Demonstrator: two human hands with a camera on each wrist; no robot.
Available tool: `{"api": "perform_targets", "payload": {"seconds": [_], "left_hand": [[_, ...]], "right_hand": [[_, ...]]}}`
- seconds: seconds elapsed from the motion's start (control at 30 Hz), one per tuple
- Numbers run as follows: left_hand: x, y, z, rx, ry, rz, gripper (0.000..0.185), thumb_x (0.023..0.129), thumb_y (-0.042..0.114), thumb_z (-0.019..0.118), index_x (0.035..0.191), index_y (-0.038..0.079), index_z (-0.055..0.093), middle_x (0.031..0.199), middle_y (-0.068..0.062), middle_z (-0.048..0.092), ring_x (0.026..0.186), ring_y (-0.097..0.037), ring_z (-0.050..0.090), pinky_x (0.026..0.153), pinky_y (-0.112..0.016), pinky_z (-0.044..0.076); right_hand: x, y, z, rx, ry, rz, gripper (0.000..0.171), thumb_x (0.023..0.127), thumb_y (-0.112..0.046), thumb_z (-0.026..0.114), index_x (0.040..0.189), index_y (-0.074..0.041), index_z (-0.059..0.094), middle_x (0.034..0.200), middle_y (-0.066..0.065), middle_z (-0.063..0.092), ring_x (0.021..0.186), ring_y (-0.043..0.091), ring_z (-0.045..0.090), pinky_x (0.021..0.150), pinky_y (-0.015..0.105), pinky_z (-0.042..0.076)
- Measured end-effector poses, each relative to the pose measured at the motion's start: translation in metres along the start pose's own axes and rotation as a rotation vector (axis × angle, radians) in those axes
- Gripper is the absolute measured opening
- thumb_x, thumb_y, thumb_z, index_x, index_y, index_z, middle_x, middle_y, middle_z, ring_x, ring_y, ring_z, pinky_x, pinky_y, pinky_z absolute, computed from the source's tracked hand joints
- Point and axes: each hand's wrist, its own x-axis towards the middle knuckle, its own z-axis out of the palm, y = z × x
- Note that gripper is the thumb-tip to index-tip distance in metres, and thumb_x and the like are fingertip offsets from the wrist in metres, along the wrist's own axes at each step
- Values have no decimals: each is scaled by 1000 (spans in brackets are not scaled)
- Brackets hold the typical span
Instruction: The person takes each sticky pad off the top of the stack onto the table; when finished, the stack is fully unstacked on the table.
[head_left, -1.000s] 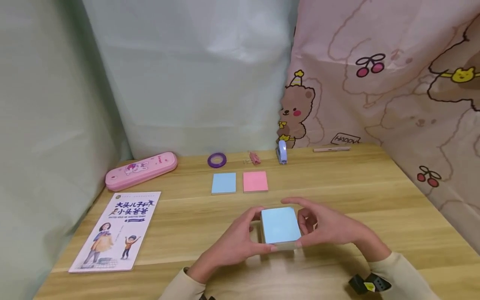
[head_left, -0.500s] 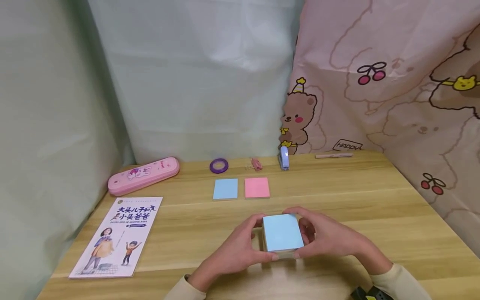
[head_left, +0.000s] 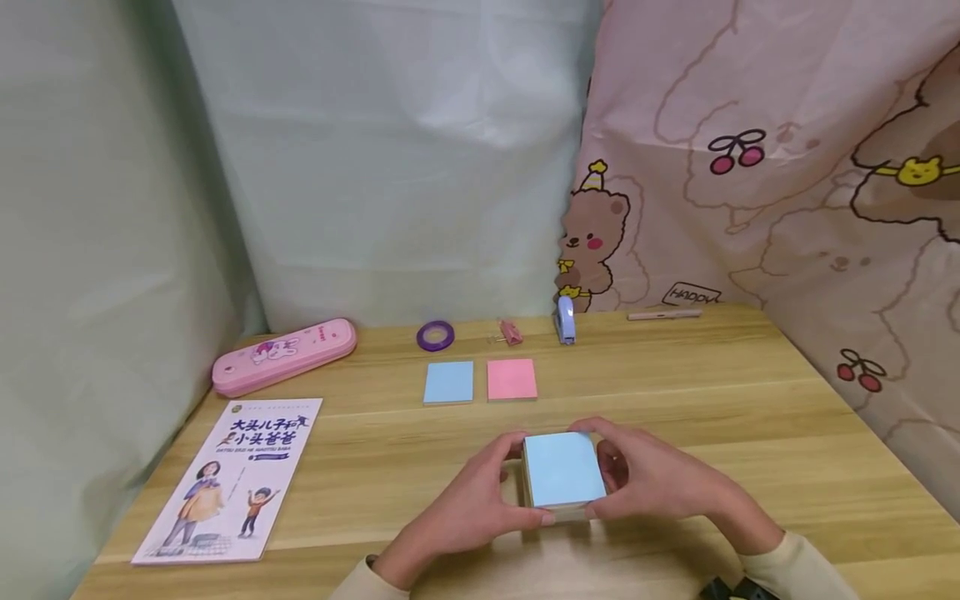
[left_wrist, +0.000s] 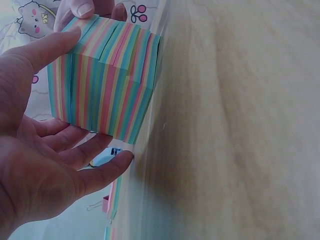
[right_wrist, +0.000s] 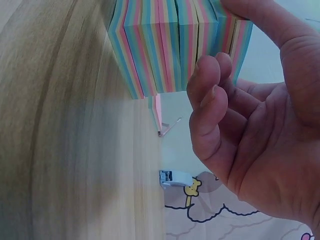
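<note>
Both hands hold a thick stack of sticky note pads (head_left: 564,469) in front of the person, with a light blue sheet on top. Its sides show pink, yellow and blue-green stripes (left_wrist: 102,92) and slightly uneven layers. The left hand (head_left: 476,496) grips the left side, thumb at the near edge and fingers toward the far corner. The right hand (head_left: 652,471) grips the right side, thumb at the near corner and index finger at the far one. In the right wrist view, its other fingers (right_wrist: 210,120) curl beside the stack. The stack's underside appears to rest on the table.
Beyond lie a blue pad (head_left: 448,382) and a pink pad (head_left: 512,379). Along the back are a pink pencil case (head_left: 285,357), purple tape roll (head_left: 436,323), binder clip (head_left: 511,332), blue stapler (head_left: 566,321) and pen (head_left: 664,315). A booklet (head_left: 232,479) lies left on the wooden table (head_left: 375,467).
The right index finger has come down onto the stack's far corner, where it stood off earlier. The head view has shifted slightly. The stack stays at about the same place.
</note>
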Motion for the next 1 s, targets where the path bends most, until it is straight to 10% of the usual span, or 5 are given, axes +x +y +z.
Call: {"api": "perform_targets", "payload": {"seconds": [1.0], "left_hand": [[0,2,0,-4,1,-9,91,81,40,92,153,8,45,147,-7,58,137,-29,55,114,-57,50]], "right_hand": [[14,29,-46,98,118,0,89,80,-12,92,153,5,44,70,-5,48,61,3,43,51,22,37]]}}
